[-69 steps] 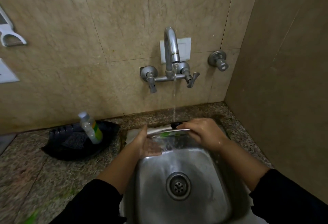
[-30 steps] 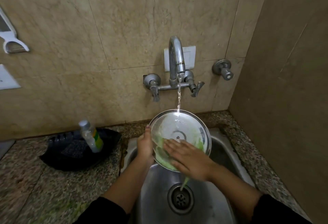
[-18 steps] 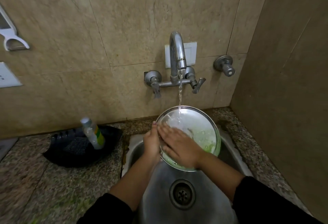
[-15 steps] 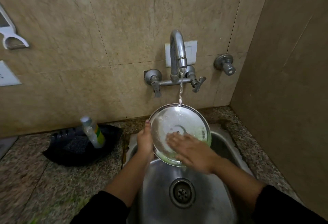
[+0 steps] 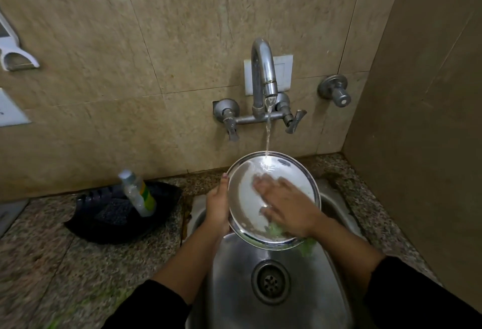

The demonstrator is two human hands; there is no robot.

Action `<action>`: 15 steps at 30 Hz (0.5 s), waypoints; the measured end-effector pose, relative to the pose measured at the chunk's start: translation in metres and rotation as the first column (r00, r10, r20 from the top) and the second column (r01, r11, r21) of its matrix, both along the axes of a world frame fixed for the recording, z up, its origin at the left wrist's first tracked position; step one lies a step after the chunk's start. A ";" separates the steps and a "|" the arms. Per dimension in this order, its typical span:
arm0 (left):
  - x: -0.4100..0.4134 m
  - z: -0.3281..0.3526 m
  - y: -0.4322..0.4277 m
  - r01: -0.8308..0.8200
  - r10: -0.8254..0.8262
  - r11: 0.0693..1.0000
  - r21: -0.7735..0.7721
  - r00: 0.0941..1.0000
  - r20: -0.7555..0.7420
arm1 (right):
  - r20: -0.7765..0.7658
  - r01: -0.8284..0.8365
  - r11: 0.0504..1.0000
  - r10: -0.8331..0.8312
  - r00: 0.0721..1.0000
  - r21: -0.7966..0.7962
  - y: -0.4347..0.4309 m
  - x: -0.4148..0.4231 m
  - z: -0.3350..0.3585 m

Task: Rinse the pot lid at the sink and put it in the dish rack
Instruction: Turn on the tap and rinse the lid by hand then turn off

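From the head camera, we look down on a steel sink (image 5: pixel 260 310) set in a speckled stone counter (image 5: pixel 47 258), with tan wall tiles filling the upper half of the frame. At the centre, we see the pot lid (image 5: pixel 245 198) held tilted over the sink, its shiny face turned up toward us and its top edge under the stream of water (image 5: pixel 267 135) falling from the tap (image 5: pixel 262 73).

Our left hand (image 5: pixel 217 206) grasps the lid's left rim, thumb up along the edge and fingers hidden behind it. Our right hand (image 5: pixel 284 204) lies flat on the lid's face with fingers spread, blurred, gripping nothing. Green foam (image 5: pixel 305 244) clings to the lid's lower edge, just under that wrist. Both forearms come up from black sleeves (image 5: pixel 146 305) at the bottom of the frame. Below the lid, the drain (image 5: pixel 270 281) sits in the basin's middle.

To the left of centre, a black tray (image 5: pixel 104 221) rests on the counter with a clear bottle (image 5: pixel 137 193) leaning in it; the bottle has a green and yellow label, but we cannot read any writing on it. On the wall, a white plate (image 5: pixel 284 73) sits behind the tap, and a round valve (image 5: pixel 335 91) is to its right. A white holder (image 5: pixel 15 55) hangs at the upper left edge. We find no legible brand or text anywhere.
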State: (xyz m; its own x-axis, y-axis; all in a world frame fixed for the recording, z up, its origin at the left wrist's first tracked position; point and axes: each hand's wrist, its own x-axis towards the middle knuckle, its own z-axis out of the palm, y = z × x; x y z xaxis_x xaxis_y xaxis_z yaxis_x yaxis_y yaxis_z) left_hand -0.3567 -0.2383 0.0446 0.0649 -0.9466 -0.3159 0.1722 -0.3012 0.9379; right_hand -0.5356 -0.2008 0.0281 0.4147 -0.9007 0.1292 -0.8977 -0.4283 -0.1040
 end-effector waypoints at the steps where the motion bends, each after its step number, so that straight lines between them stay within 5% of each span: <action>1: 0.003 -0.001 0.000 0.023 -0.023 1.000 -0.007 0.999 0.023 | -0.017 0.113 0.993 -0.114 0.993 -0.033 -0.004 -0.012 -0.002; 6: 0.002 -0.005 0.003 0.226 -0.227 0.974 -0.022 0.973 -0.035 | 0.165 0.347 0.930 -0.325 0.931 -0.124 -0.031 -0.014 0.009; 10: -0.006 -0.006 0.000 0.334 -0.327 0.936 -0.110 0.942 0.078 | 0.262 0.102 0.988 -0.070 0.962 -0.112 -0.043 0.020 0.034; 12: -0.006 -0.004 0.000 0.356 -0.339 0.924 -0.137 0.931 0.134 | 0.347 -0.059 0.998 0.060 0.936 -0.014 -0.048 0.019 0.040; 15: -0.002 -0.001 0.001 0.326 -0.313 0.937 -0.122 0.943 0.114 | 0.610 0.053 0.973 -0.183 0.771 0.224 -0.053 -0.011 0.044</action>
State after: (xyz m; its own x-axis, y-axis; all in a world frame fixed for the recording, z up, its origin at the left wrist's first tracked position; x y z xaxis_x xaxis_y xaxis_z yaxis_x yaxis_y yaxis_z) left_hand -0.3584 -0.2369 0.0440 -0.2258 -0.9558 -0.1885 0.0000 -0.1935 0.9811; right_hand -0.5467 -0.2539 0.0726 0.1901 -0.9704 0.1491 -0.6488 -0.2381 -0.7228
